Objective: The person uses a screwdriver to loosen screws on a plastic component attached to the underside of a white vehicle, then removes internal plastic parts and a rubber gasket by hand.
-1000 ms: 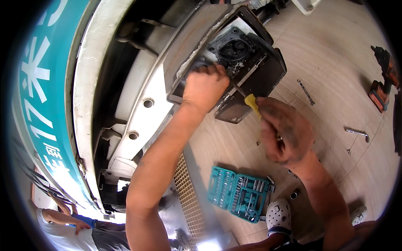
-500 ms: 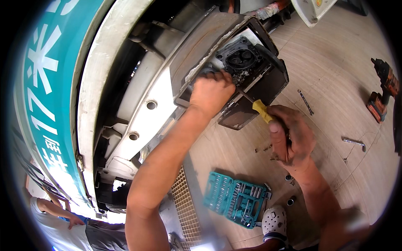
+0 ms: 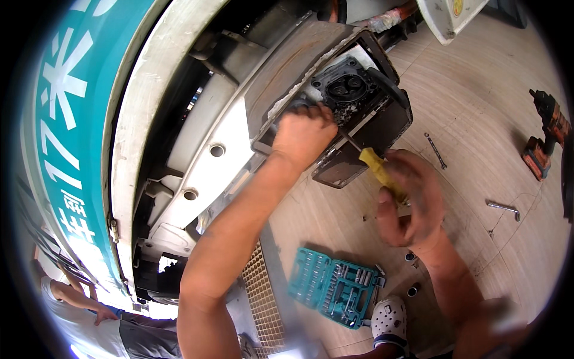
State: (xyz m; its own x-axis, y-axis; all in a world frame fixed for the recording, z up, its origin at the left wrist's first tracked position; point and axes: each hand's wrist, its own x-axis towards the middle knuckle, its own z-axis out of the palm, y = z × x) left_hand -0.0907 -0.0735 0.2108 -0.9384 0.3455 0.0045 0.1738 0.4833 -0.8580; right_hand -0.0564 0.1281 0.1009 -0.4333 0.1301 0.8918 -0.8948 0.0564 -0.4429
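Screwdriver (image 3: 378,172), yellow handle, clamped in right hand (image 3: 409,200); shaft angled up-left to black housing (image 3: 359,113) on vehicle underside.
Left hand (image 3: 303,134) fingers curled, pressed on housing edge beside dark round fitting (image 3: 344,90); teal socket set (image 3: 335,287) open on floor below, near white shoe (image 3: 388,320); wrench (image 3: 502,207) + orange drill (image 3: 547,137) well apart at right.
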